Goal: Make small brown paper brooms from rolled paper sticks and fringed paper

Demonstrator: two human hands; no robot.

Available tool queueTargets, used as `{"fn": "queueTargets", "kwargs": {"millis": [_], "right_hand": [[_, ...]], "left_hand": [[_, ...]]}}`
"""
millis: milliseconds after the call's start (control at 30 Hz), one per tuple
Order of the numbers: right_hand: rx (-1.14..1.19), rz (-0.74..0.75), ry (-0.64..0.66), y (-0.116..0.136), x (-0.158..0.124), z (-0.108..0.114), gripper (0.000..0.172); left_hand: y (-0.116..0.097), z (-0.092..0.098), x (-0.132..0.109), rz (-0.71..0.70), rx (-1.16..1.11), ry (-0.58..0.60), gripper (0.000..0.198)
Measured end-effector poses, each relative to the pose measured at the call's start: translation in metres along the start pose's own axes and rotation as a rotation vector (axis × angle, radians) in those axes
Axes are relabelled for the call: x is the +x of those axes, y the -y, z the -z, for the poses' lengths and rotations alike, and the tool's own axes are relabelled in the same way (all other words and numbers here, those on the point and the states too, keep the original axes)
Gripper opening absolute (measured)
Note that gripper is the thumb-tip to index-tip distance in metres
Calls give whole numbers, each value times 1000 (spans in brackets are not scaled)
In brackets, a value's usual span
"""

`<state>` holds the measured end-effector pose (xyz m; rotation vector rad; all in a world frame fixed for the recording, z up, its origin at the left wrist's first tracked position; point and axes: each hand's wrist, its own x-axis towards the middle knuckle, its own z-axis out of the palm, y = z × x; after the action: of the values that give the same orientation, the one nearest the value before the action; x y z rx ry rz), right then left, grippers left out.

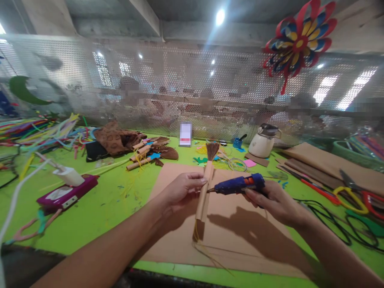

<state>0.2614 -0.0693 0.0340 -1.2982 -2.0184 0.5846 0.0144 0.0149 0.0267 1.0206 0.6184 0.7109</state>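
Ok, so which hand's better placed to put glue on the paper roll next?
Probably the right hand: it holds the glue gun, which points at the roll from close by. The left hand is occupied holding the roll.

Head-worn view, forward and down

The bare left arm (114, 236) reaches up from the bottom left, and the left hand (180, 190) pinches tight. The bare right arm (333, 244) comes from the bottom right. The right hand (274, 198) is curled in a grip, apart from the left.
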Motion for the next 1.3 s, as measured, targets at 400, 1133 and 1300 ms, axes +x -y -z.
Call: {"fn": "queueTargets", "kwargs": {"millis": [400, 1133, 1300], "right_hand": [[-21, 12, -123, 5, 4, 3, 36], [-115, 67, -92, 12, 2, 4, 29], [-142, 46, -60, 15, 1, 4, 32]], "left_hand": [[-1, -2, -2, 24, -18, -23, 23], [1, -1, 1, 20, 8, -5, 23], [2, 0, 2, 35, 22, 38, 28]]}}
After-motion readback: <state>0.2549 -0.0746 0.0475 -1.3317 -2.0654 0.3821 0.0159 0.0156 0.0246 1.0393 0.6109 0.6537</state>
